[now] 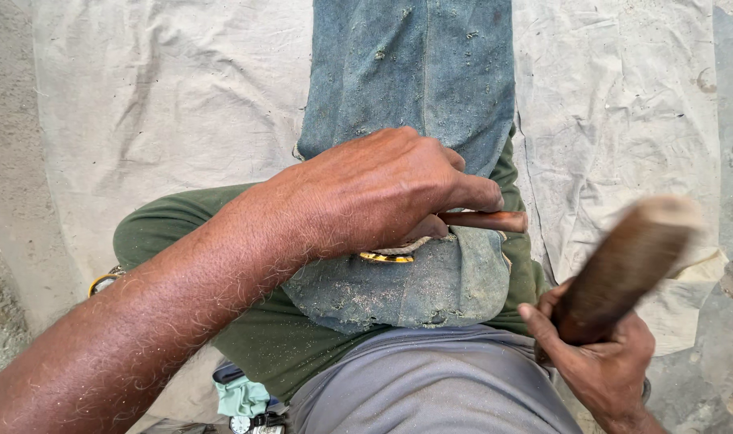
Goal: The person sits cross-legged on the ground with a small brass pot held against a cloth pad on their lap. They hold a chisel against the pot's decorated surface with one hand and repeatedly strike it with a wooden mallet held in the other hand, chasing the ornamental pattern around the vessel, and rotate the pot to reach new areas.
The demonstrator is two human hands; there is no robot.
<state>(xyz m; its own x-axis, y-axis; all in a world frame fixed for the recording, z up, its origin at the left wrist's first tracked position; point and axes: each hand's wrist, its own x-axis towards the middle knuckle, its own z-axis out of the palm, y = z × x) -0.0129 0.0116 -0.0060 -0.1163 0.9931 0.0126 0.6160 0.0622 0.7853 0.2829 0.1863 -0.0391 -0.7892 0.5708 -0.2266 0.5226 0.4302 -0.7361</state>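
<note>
Pale canvas sheet (165,104) on ground, under dusty denim pad (415,80) on lap. Left hand (382,193) clasped around reddish wooden tool (487,220) atop pad. Right hand (604,362), right of pad, grips raised, blurred wooden mallet (624,265). Sawdust present; workpiece hidden, progress unclear.

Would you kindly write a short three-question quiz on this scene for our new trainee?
1. True or false: the right hand holds a blurred brown wooden mallet.
2. What lies over the lap? A) denim cloth B) metal tray C) newspaper
3. Fill in: the left hand closes on a tool with a ____ handle.

Key: 1 true; 2 A; 3 wooden.
</note>
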